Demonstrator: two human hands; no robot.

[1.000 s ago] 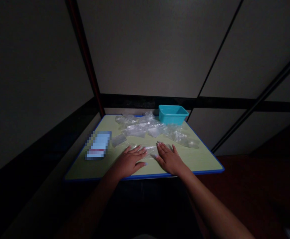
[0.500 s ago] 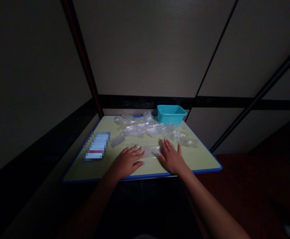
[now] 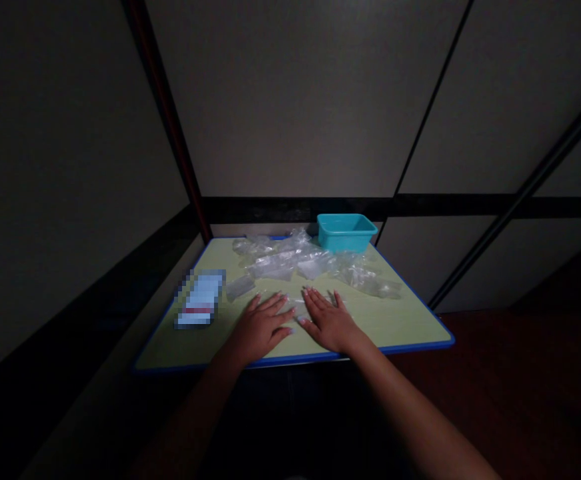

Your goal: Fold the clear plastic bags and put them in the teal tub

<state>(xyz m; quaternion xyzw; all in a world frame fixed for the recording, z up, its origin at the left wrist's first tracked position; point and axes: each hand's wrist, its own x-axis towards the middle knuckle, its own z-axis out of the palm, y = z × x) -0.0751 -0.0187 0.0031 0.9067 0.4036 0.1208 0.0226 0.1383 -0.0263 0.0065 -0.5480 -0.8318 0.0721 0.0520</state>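
Note:
A clear plastic bag (image 3: pixel 298 305) lies flat near the front of the pale yellow table, mostly hidden under my hands. My left hand (image 3: pixel 263 328) rests palm down on its left part, fingers spread. On its right part lies my right hand (image 3: pixel 328 321), also palm down with the fingers apart. The two hands are close together but not touching. Behind them spreads a heap of several crumpled clear plastic bags (image 3: pixel 283 260). A smaller folded piece of clear plastic (image 3: pixel 240 287) sits just beyond my left hand.
The table (image 3: pixel 405 328) has a blue edge. At its back right stands a turquoise plastic basket (image 3: pixel 345 235). A phone-like flat object (image 3: pixel 201 298), blurred by pixels, lies at the left. Panelled walls rise behind and to the left.
My right hand has slid left over the plastic, closer to my left hand. The whole view has shifted slightly. My left hand remains flat.

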